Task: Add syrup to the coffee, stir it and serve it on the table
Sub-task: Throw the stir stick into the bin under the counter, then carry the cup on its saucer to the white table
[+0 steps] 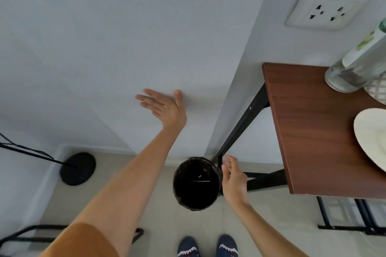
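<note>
I am looking down at the floor beside a brown wooden table (309, 131) on the right. No coffee cup or spoon is in view. A clear bottle with a green-and-white label (355, 67) stands at the table's far corner; I cannot tell whether it is the syrup. My left hand (165, 106) is raised in front of the white wall, fingers spread, holding nothing. My right hand (234, 177) hovers just right of a black bin (196, 183) on the floor, fingers loosely curled and apart, with nothing visible in it.
A pale round plate (373, 140) lies at the table's right edge. A wall socket (328, 8) sits above the table. A black lamp base (78, 168) and a black rack (25, 236) stand at left. My dark shoes (208, 246) are below the bin.
</note>
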Tool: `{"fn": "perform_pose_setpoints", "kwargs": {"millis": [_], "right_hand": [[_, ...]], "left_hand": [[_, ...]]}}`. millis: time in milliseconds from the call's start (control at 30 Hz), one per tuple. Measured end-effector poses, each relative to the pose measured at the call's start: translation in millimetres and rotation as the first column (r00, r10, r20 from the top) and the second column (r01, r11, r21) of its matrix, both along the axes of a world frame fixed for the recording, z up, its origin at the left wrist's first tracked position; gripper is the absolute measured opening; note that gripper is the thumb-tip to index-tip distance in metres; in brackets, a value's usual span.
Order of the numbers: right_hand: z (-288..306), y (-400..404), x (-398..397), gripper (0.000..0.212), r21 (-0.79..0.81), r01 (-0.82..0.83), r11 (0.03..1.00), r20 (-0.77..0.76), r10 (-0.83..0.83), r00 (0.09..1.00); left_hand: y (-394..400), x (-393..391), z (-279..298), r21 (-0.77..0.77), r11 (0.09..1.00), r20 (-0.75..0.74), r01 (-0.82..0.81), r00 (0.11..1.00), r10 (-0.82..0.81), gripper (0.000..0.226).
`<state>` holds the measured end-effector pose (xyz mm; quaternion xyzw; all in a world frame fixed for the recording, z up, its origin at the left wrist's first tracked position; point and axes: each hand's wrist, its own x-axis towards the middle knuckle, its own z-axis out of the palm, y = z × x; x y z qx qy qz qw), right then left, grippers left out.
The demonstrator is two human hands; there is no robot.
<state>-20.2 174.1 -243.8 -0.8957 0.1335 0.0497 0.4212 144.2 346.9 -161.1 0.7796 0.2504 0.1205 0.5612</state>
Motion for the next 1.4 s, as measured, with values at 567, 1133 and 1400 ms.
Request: {"fn": "perform_pose_setpoints", "kwargs": {"millis": [567, 1133, 1400], "right_hand": [[213, -140, -117, 0.017, 0.087, 0.249, 0.964, 0.659, -0.243, 0.711], [238, -320, -35, 0.040, 0.283, 0.257, 0.924, -0.114, -0.234, 0.966], [226, -317, -43, 0.032, 0.294, 0.264, 0.919, -0.057, -0.259, 0.964]], "left_hand": [[-104, -122, 124, 0.145, 0.932, 0.237, 0.333, 0.903, -0.359, 0.074], [-303, -172, 121, 0.576, 0.414, -0.342, 0.705, 0.667, -0.661, 0.061], [-299, -169, 121, 0.575, 0.427, -0.298, 0.698, 0.665, -0.685, 0.060]]}}
